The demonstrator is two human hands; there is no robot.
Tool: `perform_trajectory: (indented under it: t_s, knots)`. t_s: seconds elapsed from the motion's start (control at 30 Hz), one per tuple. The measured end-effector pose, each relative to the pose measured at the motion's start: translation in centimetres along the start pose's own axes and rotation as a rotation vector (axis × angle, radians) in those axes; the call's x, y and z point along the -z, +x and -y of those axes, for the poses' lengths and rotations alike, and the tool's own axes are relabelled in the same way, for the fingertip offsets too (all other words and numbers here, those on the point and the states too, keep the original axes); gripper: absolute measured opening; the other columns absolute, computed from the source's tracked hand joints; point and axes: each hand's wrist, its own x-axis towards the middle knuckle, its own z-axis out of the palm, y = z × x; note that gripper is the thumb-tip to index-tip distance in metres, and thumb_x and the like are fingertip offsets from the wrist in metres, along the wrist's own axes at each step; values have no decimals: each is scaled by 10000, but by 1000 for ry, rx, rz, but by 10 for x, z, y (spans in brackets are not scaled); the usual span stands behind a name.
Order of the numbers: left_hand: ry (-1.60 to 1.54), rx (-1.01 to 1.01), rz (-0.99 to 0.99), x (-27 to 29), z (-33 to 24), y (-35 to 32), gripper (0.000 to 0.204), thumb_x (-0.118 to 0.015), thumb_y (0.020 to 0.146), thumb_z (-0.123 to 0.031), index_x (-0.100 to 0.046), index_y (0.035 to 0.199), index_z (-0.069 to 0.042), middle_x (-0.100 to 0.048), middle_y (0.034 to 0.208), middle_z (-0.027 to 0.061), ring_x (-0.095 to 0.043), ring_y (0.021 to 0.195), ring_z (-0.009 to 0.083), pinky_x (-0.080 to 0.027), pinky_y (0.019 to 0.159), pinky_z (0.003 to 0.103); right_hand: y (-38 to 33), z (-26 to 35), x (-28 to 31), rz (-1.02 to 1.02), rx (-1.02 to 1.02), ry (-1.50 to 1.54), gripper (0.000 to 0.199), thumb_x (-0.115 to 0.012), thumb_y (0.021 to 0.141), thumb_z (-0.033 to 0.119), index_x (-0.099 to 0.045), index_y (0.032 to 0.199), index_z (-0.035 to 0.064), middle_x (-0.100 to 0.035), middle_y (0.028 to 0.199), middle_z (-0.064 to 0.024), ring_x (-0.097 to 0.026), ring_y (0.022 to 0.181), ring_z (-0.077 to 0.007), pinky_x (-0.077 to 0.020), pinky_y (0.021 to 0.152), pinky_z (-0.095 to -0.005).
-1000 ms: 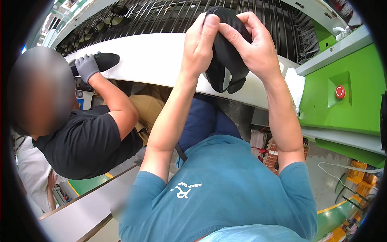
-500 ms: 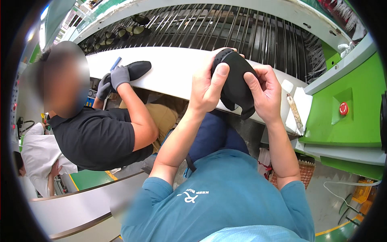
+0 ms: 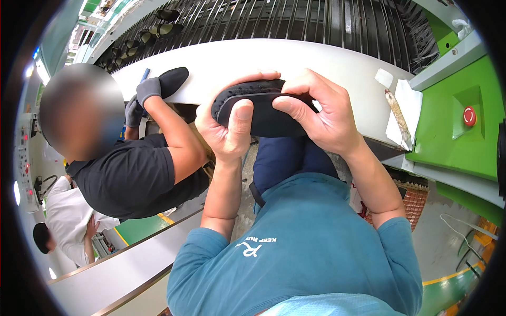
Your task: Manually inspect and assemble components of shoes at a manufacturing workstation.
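Both my hands hold one black shoe (image 3: 263, 108) sole-up, just in front of the white work ledge (image 3: 295, 58). My left hand (image 3: 226, 126) wraps its toe end, thumb pressed flat on the sole. My right hand (image 3: 321, 113) grips the other end, thumb and fingers pinching the sole's edge. The sole is smooth black with a dotted rim. The shoe's upper is hidden beneath it.
A co-worker in a black shirt sits at my left, a grey-gloved hand (image 3: 147, 89) on another black shoe (image 3: 171, 79) on the ledge. Behind runs a dark slatted conveyor (image 3: 316, 21) carrying several shoes. A green machine (image 3: 464, 131) with a red button stands right. White paper scraps (image 3: 403, 105) lie on the ledge.
I have turned the shoe from upright to sole-up and lowered it toward me. The view has tilted down. The co-worker's gloved hand stays on the other shoe.
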Motion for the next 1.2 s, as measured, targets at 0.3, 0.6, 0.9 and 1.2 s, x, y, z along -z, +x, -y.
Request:
perform_trajectory:
  t_s: [0.3,0.6,0.9,1.2]
  knots:
    - [81,-63,-48,1,-4,-1,400,-688,1044,-248,-675,1149,137,-766,1081,293,-769,1017,353,-611,948,441,5,2,-2,14,-79,37,200,-858,903,160,-719,935,20,-684,806,-72,-680,723,-178,-535,654,-313]
    - [74,-52,-25,3,-6,-1,249,-699,987,-64,-677,1146,126,-759,1083,286,-761,1047,363,-596,980,458,13,9,3,74,-496,170,372,-927,855,293,-660,802,39,-609,671,-14,-559,618,-79,-462,560,-262]
    - [-4,24,-132,20,1,1,221,-641,1014,-75,-659,1105,125,-757,1060,299,-767,1009,384,-611,953,476,19,-22,0,207,-628,175,445,-961,807,345,-610,777,73,-578,676,32,-514,631,-57,-432,569,-235]
    - [-111,203,-610,30,45,-55,350,-519,1122,-186,-646,1198,131,-725,1224,263,-715,1134,301,-536,1062,387,-28,-54,60,186,-856,460,549,-862,869,53,-588,1345,56,-706,1047,-40,-681,828,-96,-520,675,-225]
